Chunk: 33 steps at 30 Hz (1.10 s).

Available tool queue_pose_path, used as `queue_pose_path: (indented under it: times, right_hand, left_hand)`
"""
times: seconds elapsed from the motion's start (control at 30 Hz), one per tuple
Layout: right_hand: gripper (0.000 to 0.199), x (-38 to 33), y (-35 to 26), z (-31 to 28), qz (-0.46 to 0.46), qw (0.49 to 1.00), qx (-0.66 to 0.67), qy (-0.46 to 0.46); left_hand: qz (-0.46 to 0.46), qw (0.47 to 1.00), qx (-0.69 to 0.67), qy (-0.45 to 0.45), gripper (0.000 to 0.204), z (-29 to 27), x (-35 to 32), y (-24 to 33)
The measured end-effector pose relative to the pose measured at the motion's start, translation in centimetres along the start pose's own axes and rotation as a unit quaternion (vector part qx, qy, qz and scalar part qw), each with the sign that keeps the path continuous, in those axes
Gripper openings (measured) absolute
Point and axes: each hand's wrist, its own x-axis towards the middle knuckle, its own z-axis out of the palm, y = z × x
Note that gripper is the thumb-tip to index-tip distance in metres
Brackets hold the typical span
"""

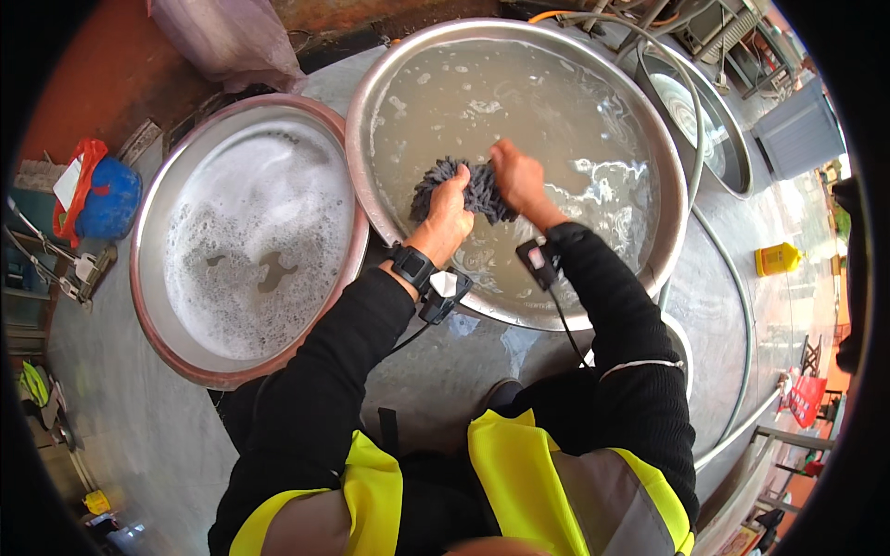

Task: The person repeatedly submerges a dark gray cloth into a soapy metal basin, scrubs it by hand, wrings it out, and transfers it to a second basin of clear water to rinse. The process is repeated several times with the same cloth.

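Observation:
A dark grey chenille cleaning cloth [481, 192] with stubby tufts is bunched between my two hands. It is held over the murky water in a large round metal basin [669, 241]. My left hand [449, 215] grips its near left part, thumb on top. At its right end my right hand [521, 181] is closed on it in a fist. Some of the fingers are hidden by the cloth and the backs of my hands. Both wrists carry small strapped devices with cables.
Left of the metal basin stands a reddish-rimmed basin [148, 310] of foamy water. A smaller metal tub [737, 176] and a grey bin [801, 132] are at the far right. Hoses [739, 287] run along the floor near a yellow jug [777, 259]. A blue container [109, 199] sits left.

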Motion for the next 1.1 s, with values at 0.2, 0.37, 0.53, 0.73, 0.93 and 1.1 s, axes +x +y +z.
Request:
queue_pose_path:
  times: [0.2,0.37,0.53,0.73,0.93,1.1]
  right_hand:
    - [0.042,1.1,8.4,-1.3,0.318,0.911,0.233,-0.12]
    - [0.043,-2.8,7.0,0.6,-0.189,0.949,-0.045,-0.249]
    - [0.046,-3.0,6.9,2.6,-0.104,0.871,-0.194,-0.44]
    - [0.062,-2.9,6.3,0.8,0.373,0.772,0.384,-0.343]
    - [0.063,-2.9,1.8,-2.0,0.385,0.531,0.696,-0.292]
    - [0.036,-2.6,0.6,-1.1,0.338,0.439,0.783,-0.282]
  left_hand:
    - [0.025,0.974,0.19,0.12,0.048,-0.8,2.7,1.4]
    - [-0.023,0.984,0.175,0.032,0.048,-4.6,6.3,1.0]
    - [-0.093,0.964,0.24,0.061,0.064,-4.4,4.4,0.7]
    - [-0.057,0.997,0.04,-0.033,0.039,-1.5,1.5,1.6]
    - [-0.066,0.988,-0.003,-0.143,0.024,1.5,-0.8,1.8]
    - [-0.046,0.986,-0.067,-0.144,0.021,1.8,-0.9,1.5]
